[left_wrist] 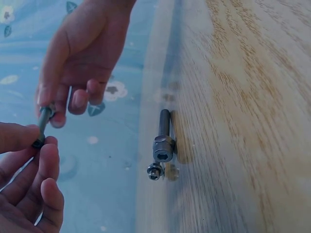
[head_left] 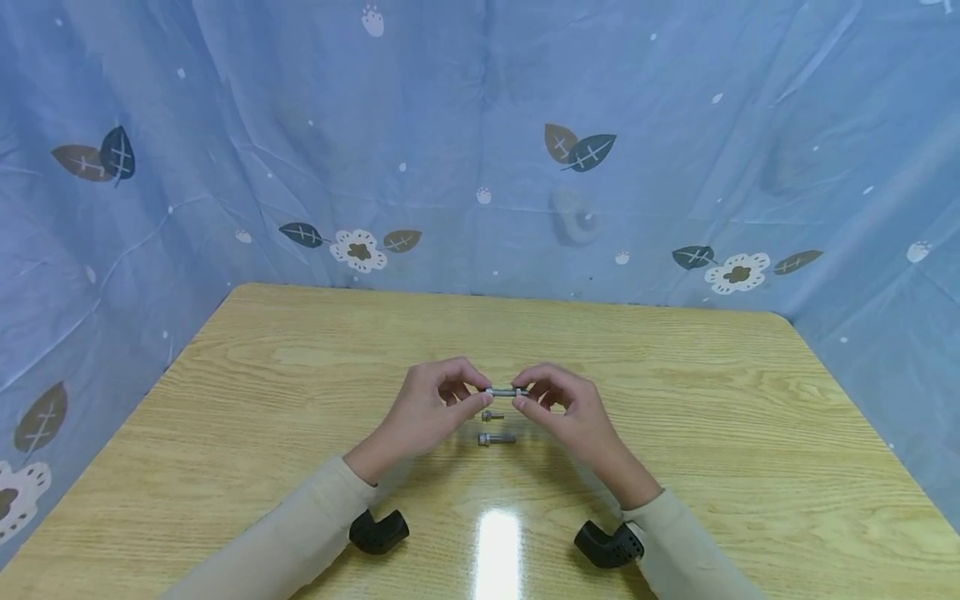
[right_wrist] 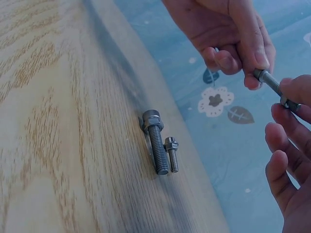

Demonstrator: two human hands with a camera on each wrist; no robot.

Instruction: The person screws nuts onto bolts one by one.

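Note:
Both hands hold a metal bolt [head_left: 504, 392] level above the table, one at each end. My left hand [head_left: 427, 408] pinches its head end between thumb and fingertips. Near the threaded end, my right hand [head_left: 566, 408] pinches a nut [right_wrist: 284, 101] on the shank, and the bolt's tip shows past it. Below the hands lie a thick bolt [right_wrist: 155, 141] and a small bolt [right_wrist: 171, 153] side by side, each with a nut up against its head. In the left wrist view, the thick bolt [left_wrist: 164, 141] shows a hex socket in its head.
A wood-grain table [head_left: 300, 350] spreads under the hands. Behind and along its sides hangs a blue curtain [head_left: 450, 167] with leaf and flower prints. Black perforated pieces [head_left: 609, 546] stick out at both sleeve cuffs. Light glares on the table's near part.

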